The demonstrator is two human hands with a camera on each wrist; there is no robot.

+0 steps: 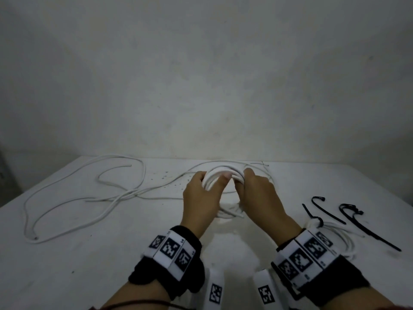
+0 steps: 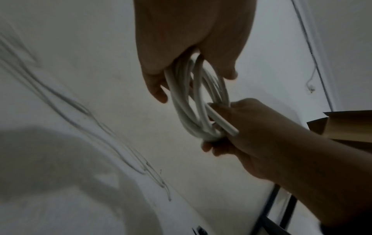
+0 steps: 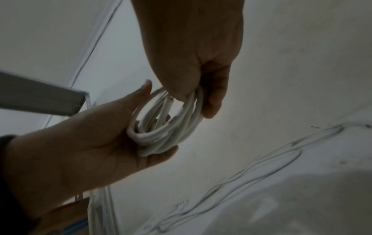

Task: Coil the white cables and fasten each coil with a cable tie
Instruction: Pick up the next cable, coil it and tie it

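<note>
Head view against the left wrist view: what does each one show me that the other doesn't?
Only the head view shows the loose black cable ties on the table, an already tied coil by the right wrist, and the uncoiled white cable spread out on the left. Only the left wrist view shows the cut cable end sticking out past the right hand. Both show the left hand and the right hand gripping opposite sides of the white coil.
</note>
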